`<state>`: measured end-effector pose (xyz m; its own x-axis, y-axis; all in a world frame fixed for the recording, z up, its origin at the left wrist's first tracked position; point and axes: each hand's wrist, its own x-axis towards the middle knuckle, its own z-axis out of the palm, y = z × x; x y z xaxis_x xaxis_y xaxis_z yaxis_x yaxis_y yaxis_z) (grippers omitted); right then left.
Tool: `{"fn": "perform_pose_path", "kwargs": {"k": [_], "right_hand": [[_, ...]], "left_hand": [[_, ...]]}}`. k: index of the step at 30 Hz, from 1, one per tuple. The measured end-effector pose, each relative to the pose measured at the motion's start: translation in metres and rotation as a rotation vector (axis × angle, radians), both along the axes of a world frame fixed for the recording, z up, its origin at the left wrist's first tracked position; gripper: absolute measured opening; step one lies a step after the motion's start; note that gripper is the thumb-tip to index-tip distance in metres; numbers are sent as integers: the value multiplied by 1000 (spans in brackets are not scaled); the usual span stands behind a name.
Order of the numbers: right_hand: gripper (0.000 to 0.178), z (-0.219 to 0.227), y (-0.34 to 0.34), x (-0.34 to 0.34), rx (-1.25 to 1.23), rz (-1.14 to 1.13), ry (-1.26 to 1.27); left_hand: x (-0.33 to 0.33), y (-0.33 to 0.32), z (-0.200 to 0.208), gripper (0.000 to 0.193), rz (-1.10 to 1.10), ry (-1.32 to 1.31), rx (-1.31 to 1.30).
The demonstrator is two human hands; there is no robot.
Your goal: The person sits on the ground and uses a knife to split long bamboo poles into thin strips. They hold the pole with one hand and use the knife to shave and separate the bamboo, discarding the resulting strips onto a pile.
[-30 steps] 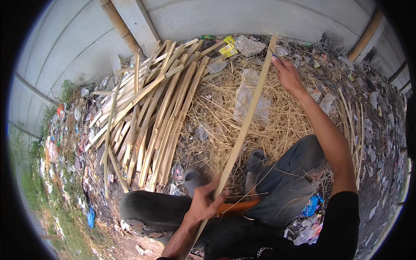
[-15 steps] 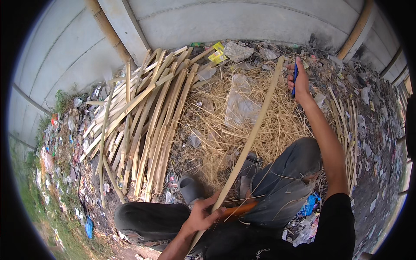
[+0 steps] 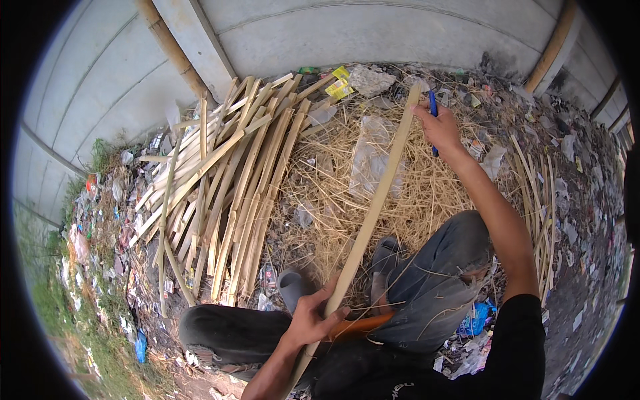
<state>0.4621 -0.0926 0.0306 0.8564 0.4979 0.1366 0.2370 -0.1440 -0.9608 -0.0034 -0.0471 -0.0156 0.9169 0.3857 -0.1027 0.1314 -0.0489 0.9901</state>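
Note:
A long, pale bamboo strip slants from my lap up toward the far right, over the straw. Near its lower end, my left hand is closed around it, thumb on the right side. At the far end is my right hand, closed on a slim blue tool that stands upright; I cannot make out its exact kind. The fingertips of that hand touch the strip's right edge. An orange object lies across my lap, partly hidden by the strip and my left hand.
Many split bamboo strips lie piled at the left. Thin strips rest at the right. Straw shavings and a clear plastic sheet cover the ground between. Behind stands a grey panel wall with bamboo posts; litter surrounds everything.
My right hand has moved left and slightly down with the blue tool, and its fingers now touch the strip. The strip's far end has shifted a little left.

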Motion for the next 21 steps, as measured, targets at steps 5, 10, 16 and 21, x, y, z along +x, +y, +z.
{"fn": "perform_pose_path", "kwargs": {"k": [5, 10, 16, 21], "right_hand": [[30, 9, 16, -59, -104, 241, -218], [35, 20, 35, -91, -122, 270, -427], [33, 30, 38, -74, -104, 65, -655], [33, 43, 18, -66, -114, 119, -565]], "left_hand": [[18, 7, 19, 60, 98, 72, -157], [20, 11, 22, 59, 166, 65, -117], [12, 8, 17, 56, 197, 83, -85], [4, 6, 16, 55, 255, 78, -135]]}}
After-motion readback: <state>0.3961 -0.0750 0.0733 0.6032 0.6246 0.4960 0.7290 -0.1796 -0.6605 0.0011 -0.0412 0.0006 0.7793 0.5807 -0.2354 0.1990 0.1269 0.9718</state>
